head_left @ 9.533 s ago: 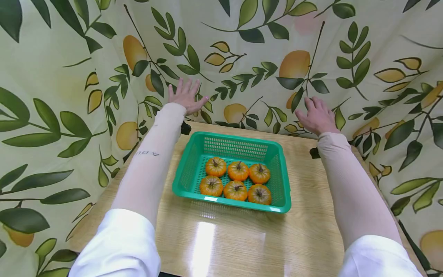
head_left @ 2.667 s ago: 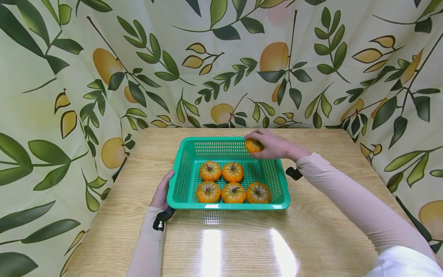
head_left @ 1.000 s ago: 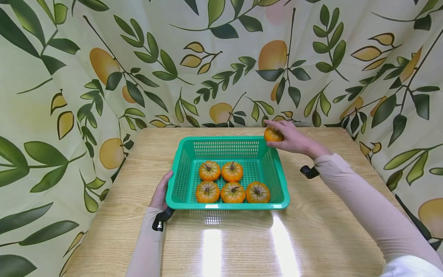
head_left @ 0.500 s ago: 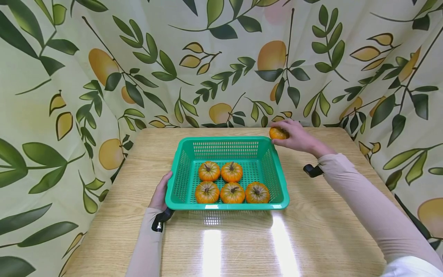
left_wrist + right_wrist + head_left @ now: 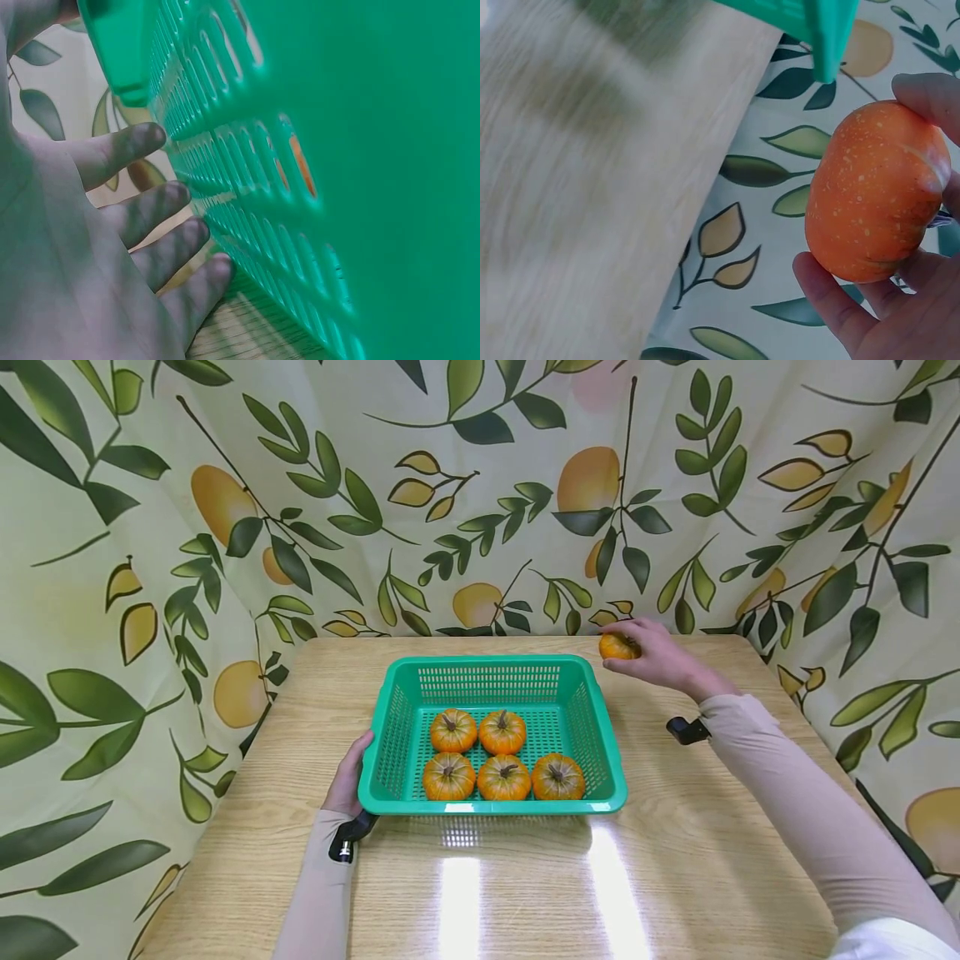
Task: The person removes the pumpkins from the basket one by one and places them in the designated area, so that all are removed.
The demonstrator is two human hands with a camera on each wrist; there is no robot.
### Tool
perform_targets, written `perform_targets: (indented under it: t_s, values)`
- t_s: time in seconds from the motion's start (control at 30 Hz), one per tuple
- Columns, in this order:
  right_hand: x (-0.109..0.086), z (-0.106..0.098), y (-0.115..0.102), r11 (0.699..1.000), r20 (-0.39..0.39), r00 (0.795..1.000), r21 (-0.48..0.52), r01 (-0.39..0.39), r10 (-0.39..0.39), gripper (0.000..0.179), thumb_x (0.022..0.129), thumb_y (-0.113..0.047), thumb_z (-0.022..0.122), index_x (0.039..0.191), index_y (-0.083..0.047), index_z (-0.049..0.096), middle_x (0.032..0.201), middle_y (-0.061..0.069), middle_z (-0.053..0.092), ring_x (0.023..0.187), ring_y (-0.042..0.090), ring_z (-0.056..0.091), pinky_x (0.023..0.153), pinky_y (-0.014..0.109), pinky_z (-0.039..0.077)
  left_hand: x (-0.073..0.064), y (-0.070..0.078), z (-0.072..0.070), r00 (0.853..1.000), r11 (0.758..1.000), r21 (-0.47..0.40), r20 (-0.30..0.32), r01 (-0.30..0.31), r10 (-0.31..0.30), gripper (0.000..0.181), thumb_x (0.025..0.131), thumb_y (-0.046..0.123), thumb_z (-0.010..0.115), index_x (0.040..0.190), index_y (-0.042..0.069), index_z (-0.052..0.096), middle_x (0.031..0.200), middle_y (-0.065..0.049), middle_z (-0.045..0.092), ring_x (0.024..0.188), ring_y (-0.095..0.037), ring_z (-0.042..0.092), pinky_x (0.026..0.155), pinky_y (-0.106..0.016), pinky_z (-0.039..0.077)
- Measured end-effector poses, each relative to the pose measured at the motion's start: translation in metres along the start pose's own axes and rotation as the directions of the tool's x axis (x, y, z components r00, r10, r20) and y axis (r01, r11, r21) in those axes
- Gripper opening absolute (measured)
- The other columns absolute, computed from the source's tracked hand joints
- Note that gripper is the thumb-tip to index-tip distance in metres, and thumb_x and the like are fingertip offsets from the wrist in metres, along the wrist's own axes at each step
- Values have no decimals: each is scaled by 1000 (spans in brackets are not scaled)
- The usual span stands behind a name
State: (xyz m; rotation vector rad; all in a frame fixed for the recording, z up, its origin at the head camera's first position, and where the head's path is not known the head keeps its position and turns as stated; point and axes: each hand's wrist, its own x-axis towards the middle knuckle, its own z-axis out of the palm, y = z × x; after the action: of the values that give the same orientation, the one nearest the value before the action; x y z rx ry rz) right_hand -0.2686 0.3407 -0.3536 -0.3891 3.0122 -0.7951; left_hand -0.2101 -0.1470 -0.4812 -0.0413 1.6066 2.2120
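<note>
Our table (image 5: 532, 893) bears a basket (image 5: 492, 807); right of it, our right hand (image 5: 652, 653) grips a pumpkin (image 5: 617, 647); left, our left hand (image 5: 348, 778) touches the basket, fingers outstretched.

We see the basket (image 5: 491, 807) on the surface (image 5: 525, 893), nearer its far edge than its near one. Inside, three pumpkins (image 5: 505, 777) line the near wall; two more pumpkins (image 5: 453, 730) sit behind the left and middle ones. We find the left grip (image 5: 348, 777) at the basket's left wall, the right grip (image 5: 654, 653) with another pumpkin (image 5: 617, 647) just right of its far right corner. Behind the surface's far edge hangs a curtain (image 5: 517, 568).
</note>
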Motion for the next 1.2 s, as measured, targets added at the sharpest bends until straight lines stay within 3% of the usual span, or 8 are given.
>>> perform_targets:
  t_s: [0.17,0.4,0.87,1.2]
  values:
    - [-2,5,8,1000,3,1000,-19,-20,20,56,95,-26,70,145,-11,51,147,29,40,125,45,36,92,59,44,-1,-1,0,1000,1000,-22,15,5,-4,65,103,54,35,158,19,29,153,-6,40,131,-17,48,106,-31,44]
    - [-3,10,17,999,9,999,0,-41,41,58,95,-24,69,146,-7,49,151,32,34,128,48,36,97,62,44,0,0,0,1000,999,-44,20,0,0,64,103,54,36,157,19,31,147,-4,47,130,-17,50,105,-33,45]
    - [-1,27,32,999,18,999,8,-44,44,58,95,-22,69,146,-6,48,150,32,36,128,48,35,98,62,44,0,0,-1,1000,999,-39,24,5,-4,64,103,55,36,157,19,31,145,-1,50,129,-17,52,105,-33,46]
    - [-3,39,35,998,52,997,5,-63,62,59,96,-25,68,147,-5,46,148,34,38,128,50,36,100,63,42,1,0,-3,1000,1000,23,-4,0,0,65,103,54,36,157,20,30,147,-1,44,127,-13,52,105,-28,45]
